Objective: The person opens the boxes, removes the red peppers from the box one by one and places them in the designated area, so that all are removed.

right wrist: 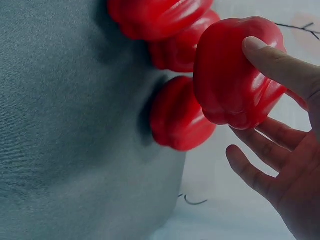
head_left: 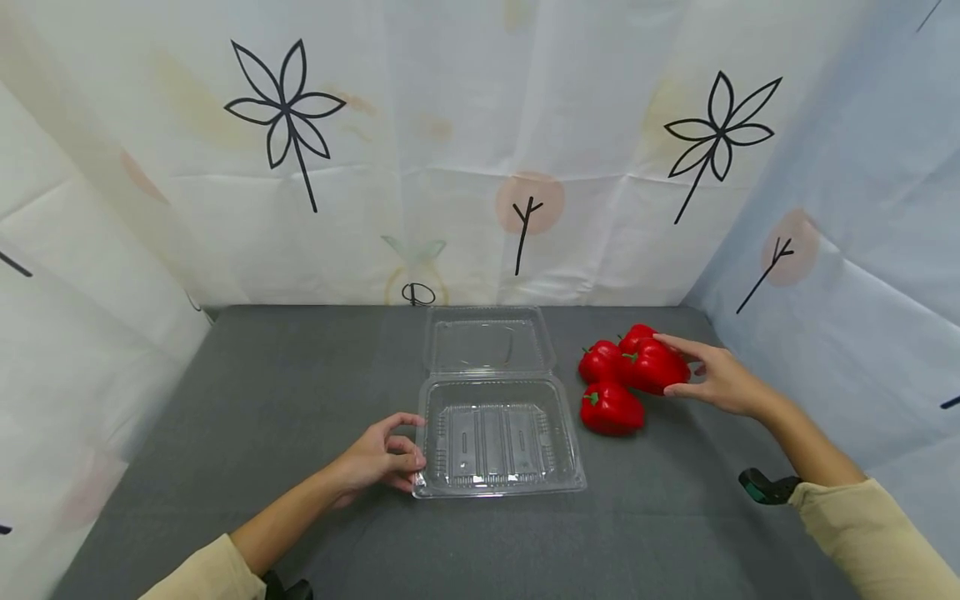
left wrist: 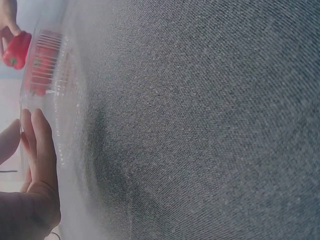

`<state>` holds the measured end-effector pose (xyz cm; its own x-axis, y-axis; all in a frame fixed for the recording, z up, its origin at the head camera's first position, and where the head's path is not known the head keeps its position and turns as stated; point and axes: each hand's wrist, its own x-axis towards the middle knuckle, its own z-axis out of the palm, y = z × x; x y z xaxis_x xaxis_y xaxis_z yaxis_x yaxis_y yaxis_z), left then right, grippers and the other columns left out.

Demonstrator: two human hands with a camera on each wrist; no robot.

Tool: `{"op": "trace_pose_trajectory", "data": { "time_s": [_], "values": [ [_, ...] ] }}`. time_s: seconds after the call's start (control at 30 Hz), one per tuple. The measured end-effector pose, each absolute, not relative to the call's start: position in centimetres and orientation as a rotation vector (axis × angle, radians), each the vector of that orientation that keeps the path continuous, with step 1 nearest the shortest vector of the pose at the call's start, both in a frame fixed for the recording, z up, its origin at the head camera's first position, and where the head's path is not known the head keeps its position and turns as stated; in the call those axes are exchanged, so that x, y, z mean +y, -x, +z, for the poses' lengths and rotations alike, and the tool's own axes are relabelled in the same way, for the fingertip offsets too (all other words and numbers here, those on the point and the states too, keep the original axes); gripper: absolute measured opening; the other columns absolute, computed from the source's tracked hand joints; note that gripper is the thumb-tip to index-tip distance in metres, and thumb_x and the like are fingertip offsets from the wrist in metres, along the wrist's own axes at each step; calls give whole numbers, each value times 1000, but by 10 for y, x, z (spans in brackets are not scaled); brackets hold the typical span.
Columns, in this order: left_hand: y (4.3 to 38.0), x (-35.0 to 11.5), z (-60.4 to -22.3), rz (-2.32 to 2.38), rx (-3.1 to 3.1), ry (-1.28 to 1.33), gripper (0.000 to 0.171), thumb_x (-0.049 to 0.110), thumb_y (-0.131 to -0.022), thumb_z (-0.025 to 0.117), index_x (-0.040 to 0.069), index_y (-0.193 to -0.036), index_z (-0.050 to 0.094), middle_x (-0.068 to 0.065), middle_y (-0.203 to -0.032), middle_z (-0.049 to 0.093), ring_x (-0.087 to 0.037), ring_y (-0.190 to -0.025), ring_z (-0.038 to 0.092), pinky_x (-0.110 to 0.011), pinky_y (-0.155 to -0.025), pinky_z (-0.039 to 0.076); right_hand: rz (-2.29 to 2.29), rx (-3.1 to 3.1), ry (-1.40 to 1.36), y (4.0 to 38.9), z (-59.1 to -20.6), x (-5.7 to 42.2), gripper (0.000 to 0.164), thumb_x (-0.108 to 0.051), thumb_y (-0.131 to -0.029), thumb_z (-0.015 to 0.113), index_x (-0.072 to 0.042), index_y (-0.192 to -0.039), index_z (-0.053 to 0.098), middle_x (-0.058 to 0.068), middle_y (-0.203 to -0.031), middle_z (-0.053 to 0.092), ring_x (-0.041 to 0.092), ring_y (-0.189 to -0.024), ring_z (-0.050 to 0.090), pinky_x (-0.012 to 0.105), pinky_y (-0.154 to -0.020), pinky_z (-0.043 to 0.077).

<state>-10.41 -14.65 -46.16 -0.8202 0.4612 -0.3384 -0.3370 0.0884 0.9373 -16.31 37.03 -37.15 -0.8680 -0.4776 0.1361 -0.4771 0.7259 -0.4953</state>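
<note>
My right hand [head_left: 716, 379] grips a red bell pepper [head_left: 656, 367] between thumb and fingers. In the right wrist view that bell pepper [right wrist: 235, 75] is raised above the table, the thumb on one side and fingertips behind it. Three more red bell peppers, one in front [head_left: 611, 410], one at the left [head_left: 598, 364] and one at the back [head_left: 636, 335], lie close by. A clear plastic clamshell container [head_left: 498, 490] stands with its lid folded back. At its left edge my left hand [head_left: 378, 457] pinches the rim, thumb and fingers on either side in the left wrist view.
The clamshell's lid [head_left: 487, 342] lies flat behind its base. All of this is on a grey cloth-covered table [head_left: 300, 375]. White printed curtains [head_left: 450, 125] enclose the back and both sides, the right one [head_left: 847, 275] close to my right arm.
</note>
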Motion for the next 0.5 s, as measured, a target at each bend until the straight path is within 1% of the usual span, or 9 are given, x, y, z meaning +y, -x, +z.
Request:
{"op": "trace_pose_trajectory", "data": {
  "time_s": [0.17,0.37,0.43,0.5],
  "values": [
    [103,-146,-462,1802,1790,-125,65,-2,-88,71,-1,-141,34,-8,-86,65,-17,-69,64,-37,-64,61,-849,2929,760,157,-377,385,74,-13,-81,83,2,-144,46,26,-132,58,37,-101,62,41,-76,59],
    [101,-146,-462,1804,1804,-119,64,-2,-88,71,-1,-141,35,-7,-87,65,-17,-69,64,-37,-64,60,-835,2920,695,151,-395,400,74,-15,-83,82,2,-144,45,28,-129,59,41,-104,62,45,-78,59],
    [101,-146,-462,1805,1806,-118,64,-2,-88,71,-1,-141,34,-7,-87,65,-17,-69,64,-36,-64,60,-847,2912,682,149,-403,404,73,-15,-83,81,3,-144,44,30,-130,58,42,-105,62,44,-78,59],
    [100,-146,-462,1805,1804,-121,64,-2,-88,71,-1,-141,34,-7,-87,65,-17,-69,64,-36,-64,60,-864,2904,663,147,-410,408,73,-15,-84,81,4,-144,44,30,-132,56,43,-106,61,42,-78,59]
  ]
}}
